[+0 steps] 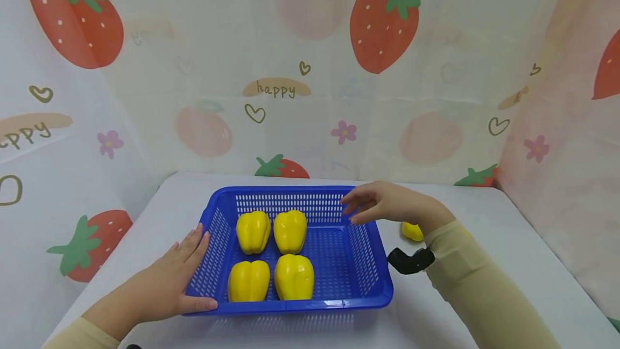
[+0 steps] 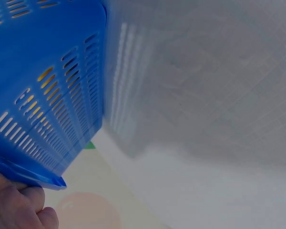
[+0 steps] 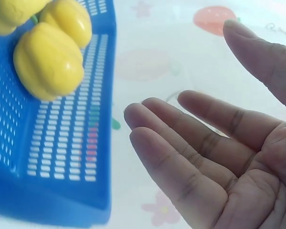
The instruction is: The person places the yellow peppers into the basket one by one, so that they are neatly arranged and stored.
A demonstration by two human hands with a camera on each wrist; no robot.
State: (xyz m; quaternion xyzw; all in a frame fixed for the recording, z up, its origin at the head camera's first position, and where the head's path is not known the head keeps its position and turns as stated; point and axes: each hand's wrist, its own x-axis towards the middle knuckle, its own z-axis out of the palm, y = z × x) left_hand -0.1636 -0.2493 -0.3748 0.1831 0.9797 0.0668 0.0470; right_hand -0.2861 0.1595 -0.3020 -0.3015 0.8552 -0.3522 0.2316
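A blue plastic basket (image 1: 334,304) with slotted walls sits before me, holding several yellow bell peppers (image 1: 290,232) in its left and middle part. My left hand (image 1: 169,279) rests on the basket's left rim with straight fingers, its thumb lying on the front rim at the corner. In the left wrist view, its fingers (image 2: 26,205) show right at the rim. My right hand (image 1: 382,203) hovers over the basket's back right corner, fingers loosely spread and holding nothing. The right wrist view shows its empty palm (image 3: 257,195) beside the basket wall.
Another yellow piece (image 1: 412,231) lies on the white table (image 1: 508,241) right of the basket, partly hidden behind my right forearm. A black wrist camera (image 1: 410,260) sits on that sleeve. A strawberry-print curtain (image 1: 310,139) stands behind the table and along both sides.
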